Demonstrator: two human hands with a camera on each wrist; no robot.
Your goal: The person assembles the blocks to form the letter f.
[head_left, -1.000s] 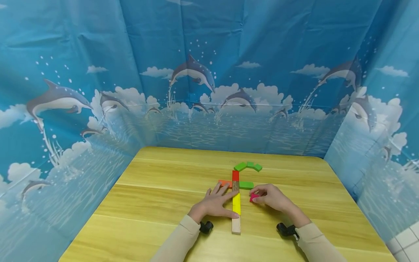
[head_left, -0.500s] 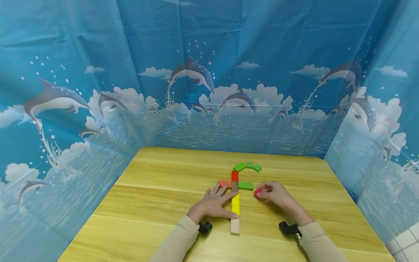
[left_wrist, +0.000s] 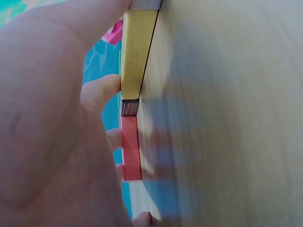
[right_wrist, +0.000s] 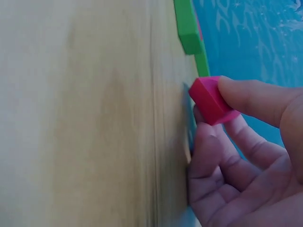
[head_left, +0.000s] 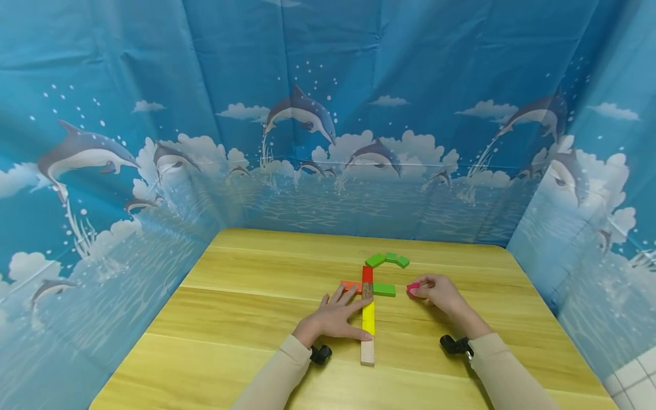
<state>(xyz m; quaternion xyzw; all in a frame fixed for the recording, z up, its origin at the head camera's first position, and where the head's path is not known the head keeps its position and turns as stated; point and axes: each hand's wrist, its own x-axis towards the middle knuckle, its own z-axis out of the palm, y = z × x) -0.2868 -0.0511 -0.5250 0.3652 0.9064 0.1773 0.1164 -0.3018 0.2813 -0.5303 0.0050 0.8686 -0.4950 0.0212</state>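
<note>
Between thumb and fingertips my right hand [head_left: 441, 293] pinches a small pink block [right_wrist: 207, 100], held to the right of the row. My left hand [head_left: 333, 320] lies spread, fingers straight, over the left side of the block row. Its thumb touches near where the yellow block [head_left: 369, 320] meets the plain wood block [head_left: 367, 355], and its index fingertip is at the yellow block's far end. Other fingertips rest on the orange block [head_left: 348, 283]. Beyond the yellow block come a brown block [head_left: 367, 292] and a red block [head_left: 367, 274].
A green block [head_left: 384, 290] extends right from the brown one. Several smaller green blocks [head_left: 376, 261] form an arc beyond the red block. The wooden table [head_left: 246, 267] ends at a blue dolphin-print curtain [head_left: 328, 193]. Each wrist carries a black camera [head_left: 455, 345].
My right hand has carried the pink block away from the yellow block, rightward and farther across the table. The left hand stays in place on the blocks.
</note>
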